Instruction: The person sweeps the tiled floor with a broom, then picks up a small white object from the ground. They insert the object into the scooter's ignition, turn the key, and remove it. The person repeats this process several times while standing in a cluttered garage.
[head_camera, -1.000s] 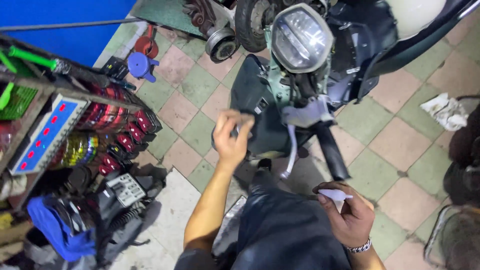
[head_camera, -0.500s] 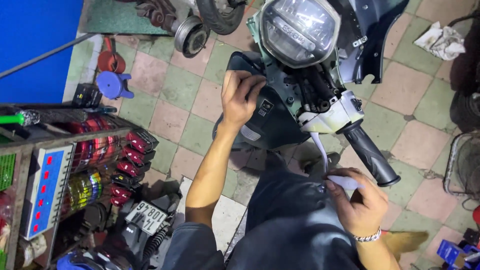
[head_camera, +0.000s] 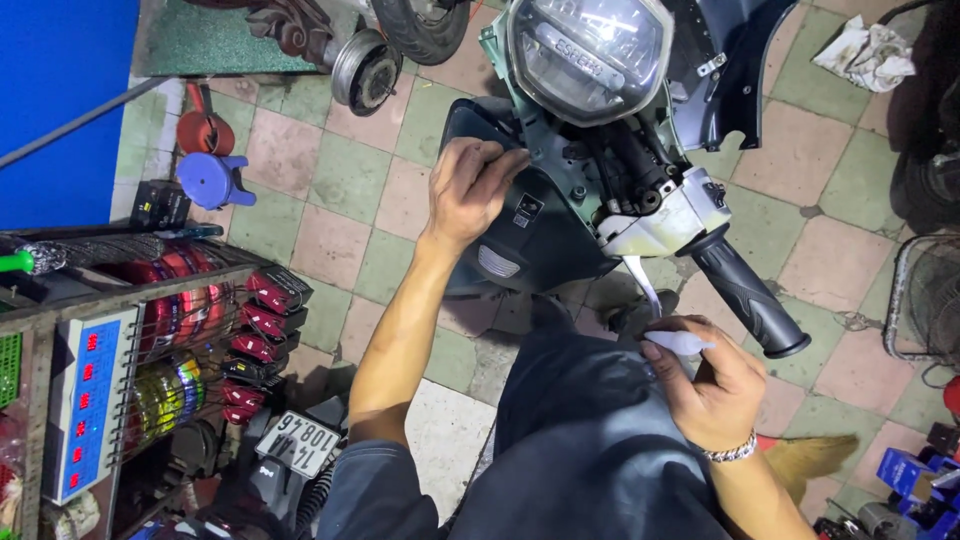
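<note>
A motor scooter stands before me with its round headlight (head_camera: 588, 55) facing up and a black front body panel (head_camera: 525, 225) below it. My left hand (head_camera: 468, 188) rests on the upper edge of that black panel, fingers curled over it. My right hand (head_camera: 705, 380) is closed on a small white object (head_camera: 678, 343), just below the silver brake lever (head_camera: 645, 285) and the black handlebar grip (head_camera: 745, 295). My dark trousers (head_camera: 590, 450) fill the bottom of the view.
A shelf rack (head_camera: 170, 340) with red and coloured parts stands at the left, a white number plate (head_camera: 297, 442) below it. A blue funnel (head_camera: 208, 180), a wheel hub (head_camera: 362, 65) and a white rag (head_camera: 868, 52) lie on the checkered tile floor. A wire fan guard (head_camera: 925, 300) is at right.
The view has shifted closer to the scooter. My left hand stays on the black panel; my right hand has kept the white object, staying under the brake lever.
</note>
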